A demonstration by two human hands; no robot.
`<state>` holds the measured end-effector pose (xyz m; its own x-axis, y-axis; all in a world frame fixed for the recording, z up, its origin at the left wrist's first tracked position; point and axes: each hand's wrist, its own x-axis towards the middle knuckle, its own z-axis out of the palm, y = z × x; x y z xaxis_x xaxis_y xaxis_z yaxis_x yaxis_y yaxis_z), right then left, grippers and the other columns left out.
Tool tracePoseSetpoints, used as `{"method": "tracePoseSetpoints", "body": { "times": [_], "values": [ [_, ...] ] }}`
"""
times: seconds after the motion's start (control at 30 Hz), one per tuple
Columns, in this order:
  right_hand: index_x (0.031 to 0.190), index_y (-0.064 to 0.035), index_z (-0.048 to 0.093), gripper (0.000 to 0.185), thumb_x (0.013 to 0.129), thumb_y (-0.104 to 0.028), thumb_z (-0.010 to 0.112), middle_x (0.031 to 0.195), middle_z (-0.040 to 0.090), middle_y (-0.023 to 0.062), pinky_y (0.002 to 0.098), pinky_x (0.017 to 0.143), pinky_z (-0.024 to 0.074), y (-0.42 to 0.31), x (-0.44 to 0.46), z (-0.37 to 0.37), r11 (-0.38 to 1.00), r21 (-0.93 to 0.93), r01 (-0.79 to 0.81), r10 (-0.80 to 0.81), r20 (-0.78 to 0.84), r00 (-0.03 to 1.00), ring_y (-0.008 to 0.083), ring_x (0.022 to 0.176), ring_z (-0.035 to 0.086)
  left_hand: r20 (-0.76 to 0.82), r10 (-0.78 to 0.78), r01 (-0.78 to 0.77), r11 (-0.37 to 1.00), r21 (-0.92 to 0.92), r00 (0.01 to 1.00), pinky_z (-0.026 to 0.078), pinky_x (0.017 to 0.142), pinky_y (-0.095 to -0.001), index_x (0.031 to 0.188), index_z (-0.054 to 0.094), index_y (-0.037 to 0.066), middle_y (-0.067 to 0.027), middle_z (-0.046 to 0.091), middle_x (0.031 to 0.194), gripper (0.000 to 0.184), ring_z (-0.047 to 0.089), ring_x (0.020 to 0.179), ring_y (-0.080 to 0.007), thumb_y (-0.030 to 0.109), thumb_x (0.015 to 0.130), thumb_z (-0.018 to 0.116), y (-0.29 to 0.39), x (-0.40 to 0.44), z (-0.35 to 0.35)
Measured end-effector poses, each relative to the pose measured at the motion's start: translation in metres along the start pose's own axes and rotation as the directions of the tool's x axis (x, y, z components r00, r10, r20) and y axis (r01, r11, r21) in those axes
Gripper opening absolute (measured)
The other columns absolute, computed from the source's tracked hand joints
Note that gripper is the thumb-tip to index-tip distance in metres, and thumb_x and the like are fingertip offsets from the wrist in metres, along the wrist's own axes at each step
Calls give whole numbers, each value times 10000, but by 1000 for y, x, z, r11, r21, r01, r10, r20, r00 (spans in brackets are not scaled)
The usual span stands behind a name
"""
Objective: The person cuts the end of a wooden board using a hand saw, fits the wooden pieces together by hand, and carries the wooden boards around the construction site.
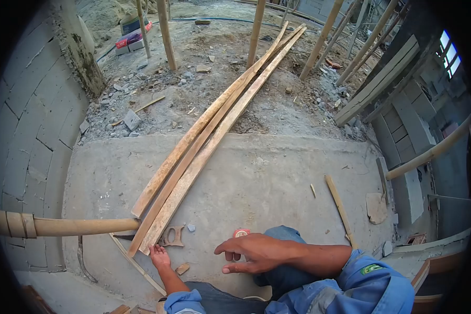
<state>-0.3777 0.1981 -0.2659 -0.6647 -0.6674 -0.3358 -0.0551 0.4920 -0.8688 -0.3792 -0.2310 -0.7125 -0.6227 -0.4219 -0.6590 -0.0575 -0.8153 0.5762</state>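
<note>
My left hand (pixel 160 257) is turned palm up at the near end of a long wooden plank (pixel 193 166). Its fingers are stretched out and appear to touch the plank's end. Two more narrow planks (pixel 165 180) run beside that one. A handsaw's wooden handle (pixel 174 236) lies just right of the plank ends, its blade mostly hidden beneath them. My right hand (pixel 251 253) hovers in front of my knee, thumb and fingers apart, apparently holding nothing. Just behind it, partly covered, shows a red and white tape measure (pixel 241 232).
A bamboo pole (pixel 89 226) reaches in from the left to the planks. Upright bamboo posts (pixel 256 34) stand beyond the concrete slab (pixel 277 172), amid rubble. A wood stick (pixel 341 211) lies at right. Block walls (pixel 31 125) flank both sides.
</note>
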Motion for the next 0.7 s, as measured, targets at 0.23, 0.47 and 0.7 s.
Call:
{"method": "tracePoseSetpoints", "body": {
  "times": [0.23, 0.47, 0.7],
  "values": [
    [1331, -16, 594, 619, 972, -517, 645, 993, 721, 149, 398, 786, 551, 1, -15, 12, 1000, -16, 14, -16, -119, 993, 288, 893, 717, 45, -18, 22, 997, -72, 999, 443, 1032, -369, 1201, 616, 132, 17, 601, 1098, 384, 566, 1030, -148, 361, 927, 757, 16, -83, 27],
    [1436, -19, 512, 741, 943, -540, 696, 1214, 656, 205, 403, 942, 529, 0, -28, 18, 967, 248, -66, 134, -269, 954, 298, 1100, 657, 360, 32, -60, 996, 68, 932, 510, 1007, -423, 1281, 588, 65, -71, 663, 1167, 463, 639, 1056, -208, 272, 900, 751, 50, -224, 44],
    [1608, -19, 175, 1023, 933, -657, 602, 1481, 454, 230, 490, 1073, 450, 48, -14, -26, 641, 768, 12, 692, -584, 424, 379, 1326, 512, 796, -62, -300, 906, 298, 602, 558, 975, -459, 1342, 493, -56, -240, 679, 1212, 671, 703, 1069, -319, 246, 847, 830, 114, -438, 90]
  ]
}}
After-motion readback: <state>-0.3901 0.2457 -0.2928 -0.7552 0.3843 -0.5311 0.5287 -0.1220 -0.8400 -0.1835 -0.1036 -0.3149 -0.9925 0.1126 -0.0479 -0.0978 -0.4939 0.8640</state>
